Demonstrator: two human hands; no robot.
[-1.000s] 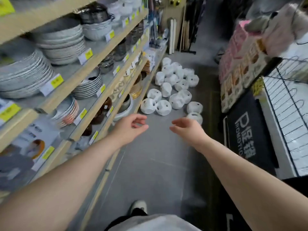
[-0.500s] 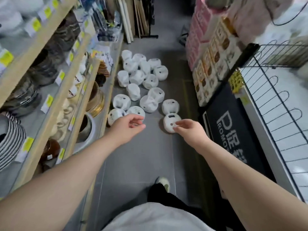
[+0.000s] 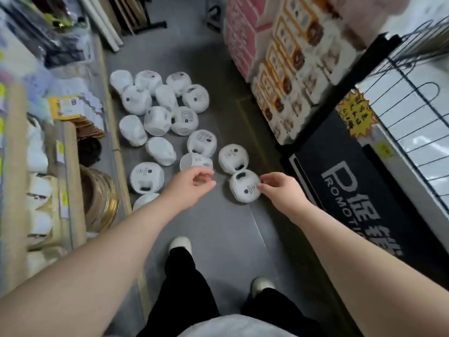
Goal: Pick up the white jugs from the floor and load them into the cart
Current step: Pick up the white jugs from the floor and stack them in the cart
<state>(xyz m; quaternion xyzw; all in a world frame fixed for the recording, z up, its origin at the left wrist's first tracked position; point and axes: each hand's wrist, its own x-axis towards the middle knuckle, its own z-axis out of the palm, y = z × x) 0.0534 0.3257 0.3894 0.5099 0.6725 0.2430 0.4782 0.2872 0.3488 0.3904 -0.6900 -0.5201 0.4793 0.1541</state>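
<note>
Several white jugs lie in a cluster (image 3: 160,115) on the grey floor, most showing their labelled bases. My right hand (image 3: 279,190) reaches down to the nearest jug (image 3: 244,187), and its fingertips touch that jug's right side. My left hand (image 3: 189,184) hovers with loosely curled fingers just in front of a jug lying on its side (image 3: 194,161), holding nothing. Another jug (image 3: 147,177) lies left of my left wrist. The wire cart (image 3: 413,98) stands at the right edge.
Shelves (image 3: 73,152) with plates and gold-rimmed bowls line the left side of the aisle. On the right stand a pink and patterned display box (image 3: 286,66) and a black promotion sign (image 3: 345,181). My feet (image 3: 179,244) are on the floor below the jugs.
The view has tilted down and I have come closer to the jugs. Both hands dropped toward the floor, and my right hand now touches the nearest jug.
</note>
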